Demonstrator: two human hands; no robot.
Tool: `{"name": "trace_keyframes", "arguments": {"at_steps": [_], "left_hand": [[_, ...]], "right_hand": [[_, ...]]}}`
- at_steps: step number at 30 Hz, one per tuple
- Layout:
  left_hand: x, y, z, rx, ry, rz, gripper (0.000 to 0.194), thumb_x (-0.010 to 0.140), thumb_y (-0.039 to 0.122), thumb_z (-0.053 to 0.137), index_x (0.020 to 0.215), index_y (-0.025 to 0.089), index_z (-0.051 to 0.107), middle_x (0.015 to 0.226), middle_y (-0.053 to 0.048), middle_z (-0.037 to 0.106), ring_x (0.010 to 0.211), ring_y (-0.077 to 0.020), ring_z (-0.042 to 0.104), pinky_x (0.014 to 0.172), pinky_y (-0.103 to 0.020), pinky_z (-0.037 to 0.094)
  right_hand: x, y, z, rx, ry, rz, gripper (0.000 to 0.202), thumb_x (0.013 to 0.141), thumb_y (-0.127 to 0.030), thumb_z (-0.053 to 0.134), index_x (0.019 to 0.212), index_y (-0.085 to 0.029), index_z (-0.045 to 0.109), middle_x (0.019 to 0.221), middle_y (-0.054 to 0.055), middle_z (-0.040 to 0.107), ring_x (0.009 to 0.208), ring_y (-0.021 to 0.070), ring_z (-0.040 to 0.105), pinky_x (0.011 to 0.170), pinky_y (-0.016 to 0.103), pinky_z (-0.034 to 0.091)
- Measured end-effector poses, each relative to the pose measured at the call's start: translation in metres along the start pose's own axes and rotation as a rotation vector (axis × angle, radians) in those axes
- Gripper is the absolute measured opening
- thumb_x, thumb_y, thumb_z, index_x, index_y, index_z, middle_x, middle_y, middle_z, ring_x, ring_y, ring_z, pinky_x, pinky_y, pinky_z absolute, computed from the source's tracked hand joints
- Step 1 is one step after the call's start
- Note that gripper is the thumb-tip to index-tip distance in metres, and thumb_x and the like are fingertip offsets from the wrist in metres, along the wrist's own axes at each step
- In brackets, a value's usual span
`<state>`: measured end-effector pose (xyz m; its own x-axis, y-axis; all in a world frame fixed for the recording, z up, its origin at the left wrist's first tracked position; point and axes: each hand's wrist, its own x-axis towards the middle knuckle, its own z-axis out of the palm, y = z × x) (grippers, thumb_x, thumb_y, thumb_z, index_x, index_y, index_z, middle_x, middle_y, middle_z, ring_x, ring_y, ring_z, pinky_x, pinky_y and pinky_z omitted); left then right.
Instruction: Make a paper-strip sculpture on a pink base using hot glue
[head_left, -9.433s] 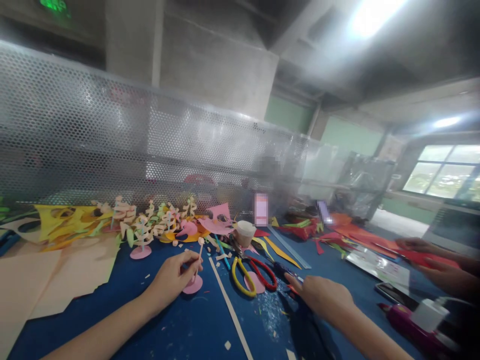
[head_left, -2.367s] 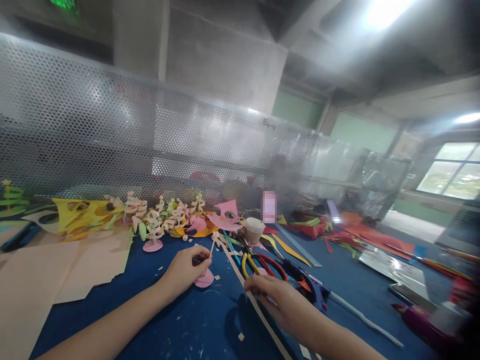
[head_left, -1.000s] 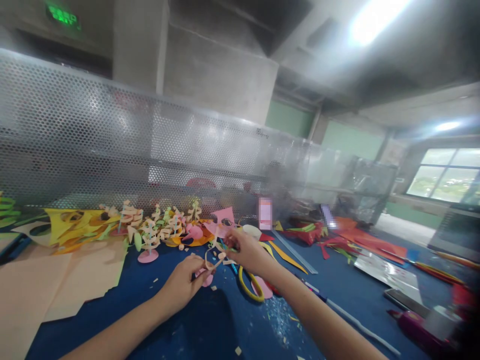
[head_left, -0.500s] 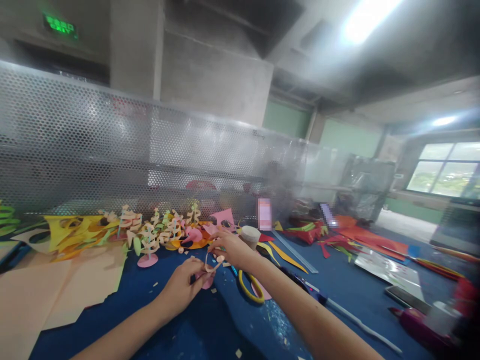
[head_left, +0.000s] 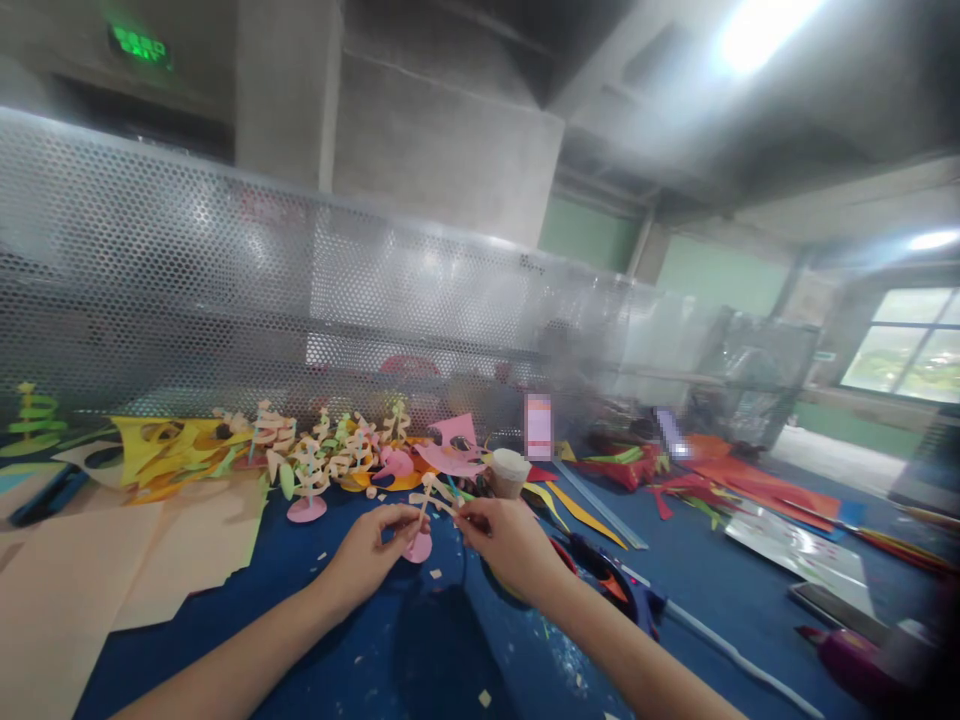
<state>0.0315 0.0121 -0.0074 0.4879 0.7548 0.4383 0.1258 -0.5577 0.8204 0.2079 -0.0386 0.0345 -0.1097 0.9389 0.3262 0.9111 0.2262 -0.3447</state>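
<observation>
My left hand [head_left: 370, 552] pinches the thin stick of a small paper tree that stands on a round pink base [head_left: 418, 547] on the blue table [head_left: 360, 650]. My right hand [head_left: 507, 545] holds a peach paper strip [head_left: 439, 501] against the top of that stick, thumb and fingers closed on it. Both hands meet just above the pink base. Behind them stand several finished paper trees [head_left: 319, 462] in peach and green, one on its own pink base [head_left: 307, 509].
Peach paper sheets [head_left: 112, 570] cover the left of the table, with yellow cut paper [head_left: 161, 445] behind. A paper cup [head_left: 510, 472], a ruler [head_left: 600, 505], red and orange scraps [head_left: 720, 480] and a purple tool [head_left: 855, 660] lie to the right. A perforated metal screen [head_left: 225, 290] closes the back.
My right hand took a peach strip from the table, curled it near the cup, and now has drawn back to the stick top. My left hand kept holding the stick.
</observation>
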Motion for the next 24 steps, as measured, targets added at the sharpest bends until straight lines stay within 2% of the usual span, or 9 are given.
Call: {"name": "trace_keyframes", "arguments": {"at_steps": [4, 7, 9, 13, 15, 18, 20, 22, 24], "left_hand": [[0.001, 0.0, 0.001, -0.023, 0.006, -0.021, 0.022, 0.078, 0.028, 0.046, 0.082, 0.014, 0.063, 0.08, -0.006, 0.067, 0.072, -0.0177, 0.059, 0.066, -0.027, 0.045], [0.0, 0.0, 0.001, -0.039, 0.0, -0.026, 0.023, 0.078, 0.028, 0.046, 0.082, 0.014, 0.063, 0.079, -0.006, 0.066, 0.071, -0.0171, 0.058, 0.064, -0.027, 0.045], [0.001, 0.0, 0.002, -0.044, -0.004, -0.027, 0.023, 0.078, 0.029, 0.046, 0.083, 0.014, 0.063, 0.078, -0.006, 0.066, 0.07, -0.0169, 0.058, 0.063, -0.026, 0.045], [0.001, -0.001, 0.001, -0.042, -0.005, -0.022, 0.023, 0.077, 0.029, 0.047, 0.082, 0.013, 0.063, 0.075, -0.005, 0.066, 0.067, -0.0164, 0.057, 0.063, -0.026, 0.044], [0.002, -0.001, 0.001, -0.041, -0.007, -0.019, 0.022, 0.077, 0.028, 0.047, 0.081, 0.013, 0.064, 0.075, -0.006, 0.066, 0.067, -0.0165, 0.057, 0.063, -0.026, 0.044], [0.001, -0.001, 0.001, -0.038, -0.012, -0.015, 0.022, 0.077, 0.027, 0.047, 0.078, 0.013, 0.064, 0.078, -0.006, 0.066, 0.071, -0.0177, 0.058, 0.063, -0.026, 0.045], [0.001, -0.001, 0.0, -0.036, -0.016, -0.013, 0.021, 0.076, 0.027, 0.048, 0.076, 0.014, 0.064, 0.078, -0.006, 0.066, 0.073, -0.0183, 0.059, 0.065, -0.027, 0.045], [0.001, -0.002, 0.0, -0.035, -0.018, -0.009, 0.021, 0.076, 0.027, 0.048, 0.077, 0.014, 0.064, 0.078, -0.006, 0.067, 0.075, -0.0188, 0.059, 0.068, -0.027, 0.045], [0.001, -0.005, 0.0, -0.032, -0.014, -0.002, 0.02, 0.074, 0.026, 0.05, 0.079, 0.014, 0.065, 0.08, -0.006, 0.068, 0.078, -0.0196, 0.06, 0.072, -0.029, 0.045]], "right_hand": [[-0.012, -0.008, 0.001, 0.071, -0.022, 0.052, 0.022, 0.08, -0.024, 0.043, 0.068, -0.02, 0.062, 0.061, 0.001, 0.068, 0.056, 0.0142, 0.061, 0.053, 0.021, 0.039], [-0.018, -0.014, 0.002, 0.104, -0.003, 0.085, 0.014, 0.078, -0.022, 0.046, 0.086, -0.022, 0.058, 0.06, -0.001, 0.067, 0.057, 0.0147, 0.061, 0.053, 0.021, 0.039], [-0.021, -0.018, 0.002, 0.13, 0.036, 0.1, 0.019, 0.077, -0.02, 0.047, 0.095, -0.022, 0.052, 0.06, -0.003, 0.066, 0.056, 0.0149, 0.06, 0.051, 0.021, 0.038], [-0.026, -0.026, 0.003, 0.119, 0.031, 0.047, 0.014, 0.078, -0.018, 0.044, 0.088, -0.022, 0.053, 0.062, -0.002, 0.066, 0.058, 0.0144, 0.06, 0.052, 0.02, 0.038], [-0.029, -0.029, 0.003, 0.067, -0.008, 0.015, 0.016, 0.078, -0.016, 0.044, 0.083, -0.022, 0.058, 0.071, -0.001, 0.068, 0.067, 0.0149, 0.062, 0.058, 0.021, 0.039], [-0.032, -0.036, 0.0, -0.068, -0.091, -0.021, 0.025, 0.077, -0.014, 0.043, 0.089, -0.026, 0.061, 0.084, -0.001, 0.069, 0.078, 0.0161, 0.063, 0.061, 0.021, 0.04], [-0.031, -0.042, -0.003, -0.242, -0.179, -0.078, 0.025, 0.078, -0.015, 0.044, 0.092, -0.026, 0.062, 0.083, 0.0, 0.07, 0.076, 0.018, 0.064, 0.057, 0.023, 0.04], [-0.027, -0.051, -0.007, -0.395, -0.249, -0.158, 0.02, 0.078, -0.018, 0.046, 0.087, -0.023, 0.064, 0.078, 0.004, 0.07, 0.07, 0.0204, 0.065, 0.054, 0.025, 0.04], [-0.02, -0.059, -0.008, -0.458, -0.277, -0.243, 0.017, 0.079, -0.017, 0.048, 0.08, -0.018, 0.065, 0.077, 0.007, 0.07, 0.072, 0.0223, 0.063, 0.059, 0.028, 0.041]]}}
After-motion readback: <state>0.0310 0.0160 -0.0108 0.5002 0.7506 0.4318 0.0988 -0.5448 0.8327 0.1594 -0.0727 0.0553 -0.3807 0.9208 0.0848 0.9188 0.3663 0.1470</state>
